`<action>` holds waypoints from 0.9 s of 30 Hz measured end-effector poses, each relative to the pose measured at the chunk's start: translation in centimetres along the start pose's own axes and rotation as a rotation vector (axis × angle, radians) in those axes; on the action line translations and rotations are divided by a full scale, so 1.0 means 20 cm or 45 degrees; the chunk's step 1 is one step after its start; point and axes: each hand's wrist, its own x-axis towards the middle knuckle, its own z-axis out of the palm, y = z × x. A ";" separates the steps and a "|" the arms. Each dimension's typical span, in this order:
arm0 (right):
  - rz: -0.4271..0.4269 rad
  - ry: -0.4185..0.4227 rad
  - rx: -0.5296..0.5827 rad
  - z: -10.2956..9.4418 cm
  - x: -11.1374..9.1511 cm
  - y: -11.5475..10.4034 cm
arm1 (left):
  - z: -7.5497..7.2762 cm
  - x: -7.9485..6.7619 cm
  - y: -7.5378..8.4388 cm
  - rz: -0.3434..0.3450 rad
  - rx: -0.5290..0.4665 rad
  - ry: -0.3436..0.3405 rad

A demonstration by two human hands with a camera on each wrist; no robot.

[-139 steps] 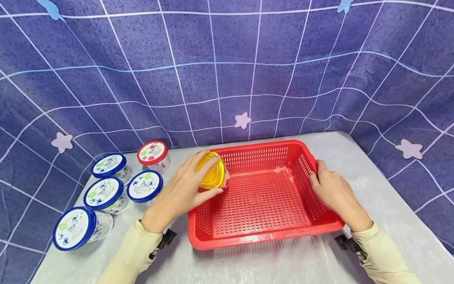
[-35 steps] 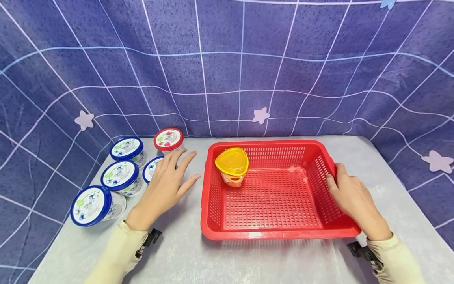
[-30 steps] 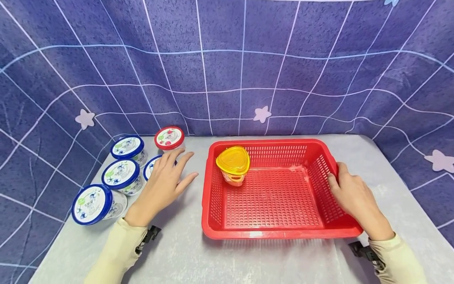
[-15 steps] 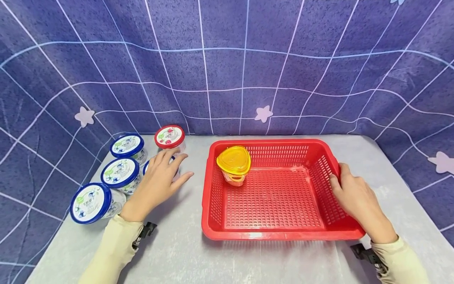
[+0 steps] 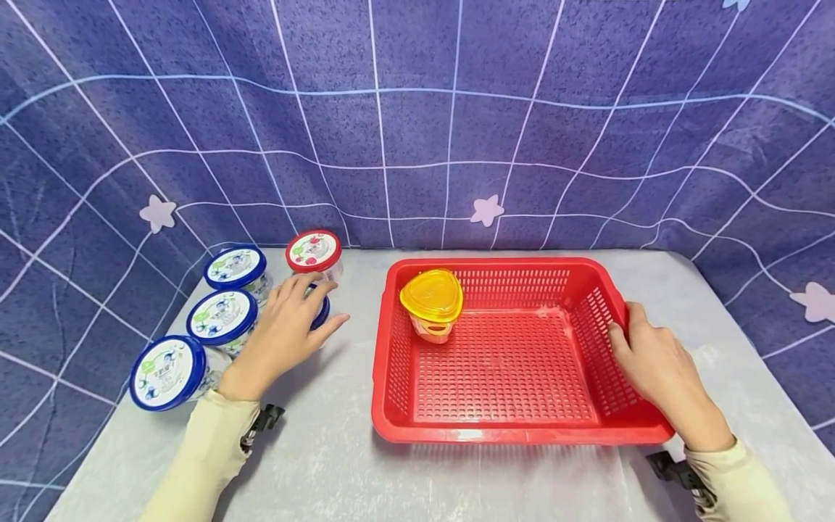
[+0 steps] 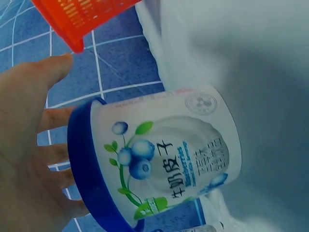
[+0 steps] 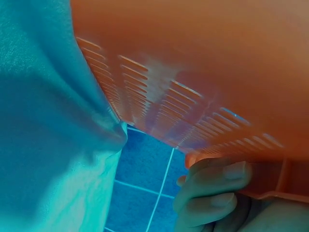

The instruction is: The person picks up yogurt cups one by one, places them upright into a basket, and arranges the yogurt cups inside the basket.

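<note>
My left hand [image 5: 280, 330] is over a blue-lidded tub of blueberry milk pudding [image 6: 169, 154], hiding most of its lid in the head view. In the left wrist view the fingers are spread behind the lid, while the thumb points away from it. On the right, my right hand [image 5: 662, 362] grips the end rim of a red perforated plastic basket [image 5: 522, 435]; the right wrist view shows the fingers [image 7: 212, 181] curled under that rim. Inside the basket's back left corner stands a small cup with a yellow, rounded-triangle lid [image 5: 432, 297].
A red-lidded tub [image 5: 314, 251] stands just behind my left hand. Three more blue-lidded tubs line the table's left side, the nearest one [image 5: 167, 372] tilted. A blue gridded curtain [image 5: 417, 145] rises behind the grey-white table [image 5: 457, 482].
My left hand has let go of the yellow-lidded cup in the basket and moved left to the blue-lidded tub, lately edging farther over it. My right hand keeps its hold on the basket rim.
</note>
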 end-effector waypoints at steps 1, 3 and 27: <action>-0.001 -0.001 -0.001 0.00 0.00 0.00 | 0.00 0.00 -0.01 -0.008 0.003 -0.003; -0.006 0.002 -0.002 0.00 0.00 0.00 | 0.00 -0.01 -0.02 -0.024 0.008 -0.006; -0.008 0.015 -0.007 0.01 0.00 0.01 | 0.05 -0.02 -0.10 -0.122 0.028 -0.063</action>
